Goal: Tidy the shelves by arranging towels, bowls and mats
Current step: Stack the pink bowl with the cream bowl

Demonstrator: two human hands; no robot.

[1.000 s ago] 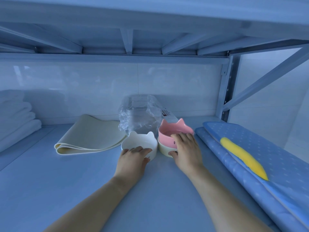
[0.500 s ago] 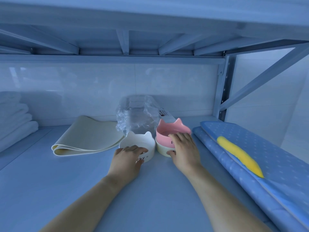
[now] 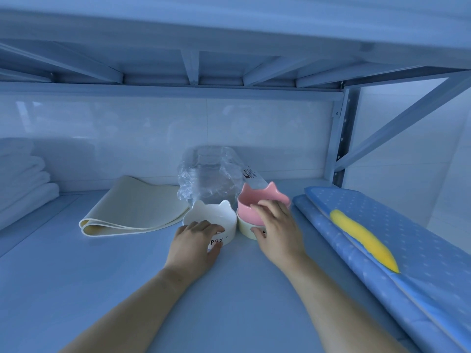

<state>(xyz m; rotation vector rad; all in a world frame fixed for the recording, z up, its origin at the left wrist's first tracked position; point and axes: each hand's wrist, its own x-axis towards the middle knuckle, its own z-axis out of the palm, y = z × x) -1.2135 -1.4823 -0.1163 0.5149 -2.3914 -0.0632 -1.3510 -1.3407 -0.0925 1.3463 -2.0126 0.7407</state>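
A white cat-eared bowl (image 3: 204, 215) stands mid-shelf. My left hand (image 3: 195, 244) grips its near rim and side. Right beside it a pink cat-eared bowl (image 3: 257, 202) sits nested and tilted in a cream bowl (image 3: 244, 228). My right hand (image 3: 276, 229) rests on this stack, fingers over the pink rim, thumb against the cream bowl's side. A folded cream mat (image 3: 132, 210) lies to the left of the bowls. White folded towels (image 3: 23, 179) are stacked at the far left. A blue dotted mat (image 3: 397, 240) with a yellow shape lies along the right.
A crumpled clear plastic package (image 3: 209, 171) with a label sits behind the bowls against the tiled back wall. The shelf board (image 3: 76, 289) is bare in front of my arms. An upper shelf with metal braces hangs low overhead; an upright post (image 3: 339, 138) stands at back right.
My left hand has slid a little toward me along the white bowl. My right hand has tipped the pink bowl up in the cream bowl.
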